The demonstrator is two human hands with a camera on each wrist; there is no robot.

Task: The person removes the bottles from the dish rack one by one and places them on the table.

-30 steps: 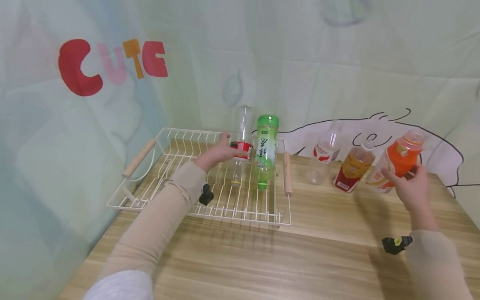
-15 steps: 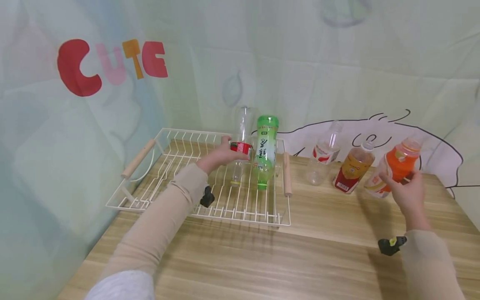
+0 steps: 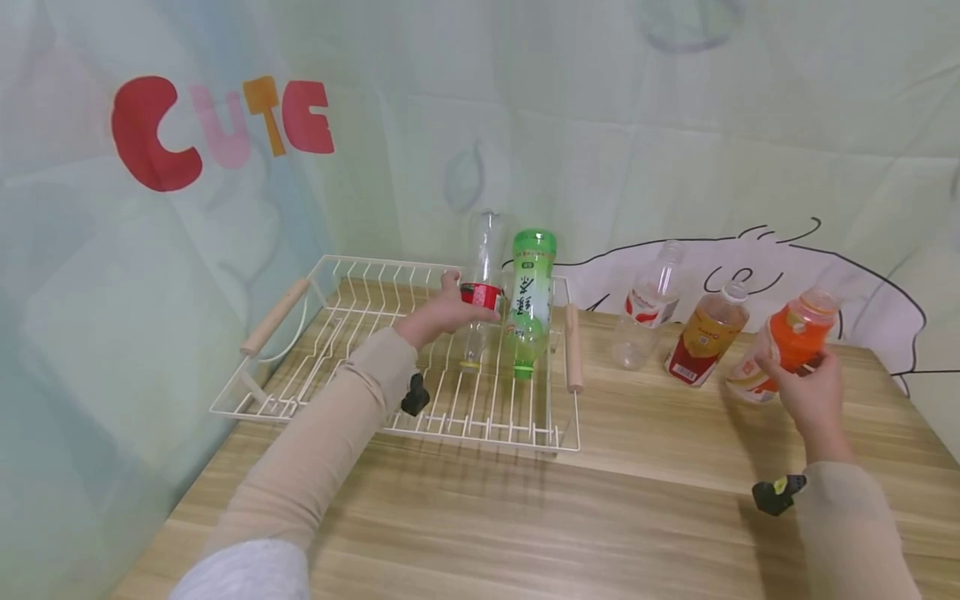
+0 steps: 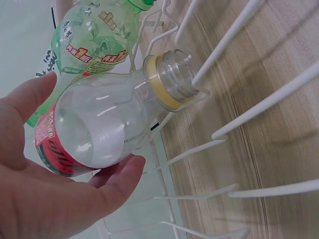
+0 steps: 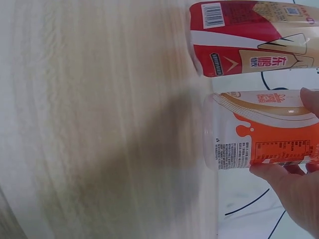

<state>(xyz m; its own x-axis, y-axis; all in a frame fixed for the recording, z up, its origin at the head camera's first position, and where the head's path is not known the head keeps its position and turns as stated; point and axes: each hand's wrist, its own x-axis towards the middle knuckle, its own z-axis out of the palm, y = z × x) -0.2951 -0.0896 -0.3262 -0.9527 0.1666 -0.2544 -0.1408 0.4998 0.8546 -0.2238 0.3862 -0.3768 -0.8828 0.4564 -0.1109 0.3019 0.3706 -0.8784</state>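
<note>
In the head view my left hand point(image 3: 450, 310) holds a clear plastic bottle point(image 3: 487, 250) with a red label. This bottle stands neck down in a white wire dish rack point(image 3: 442, 429); the left wrist view shows its uncapped, yellow-ringed neck point(image 4: 162, 82) among the wires. Just right of it, a green bottle point(image 3: 534, 283) is also upside down in the rack. Far to the right, my right hand point(image 3: 810, 396) grips an orange-labelled bottle point(image 3: 797, 335) around its label. In the right wrist view the base of this orange-labelled bottle point(image 5: 212, 132) is at the tabletop; contact is unclear.
Between the rack and my right hand stand a clear bottle point(image 3: 647, 312) with a red-and-white label and a red-and-yellow-labelled bottle point(image 3: 707, 337). Wooden handles point(image 3: 573, 346) flank the rack. A printed curtain point(image 3: 420, 125) hangs behind the wooden table point(image 3: 600, 533).
My right hand and the orange-labelled bottle have moved slightly down and to the left in the head view. My left hand and the bottles in the rack stay nearly in place.
</note>
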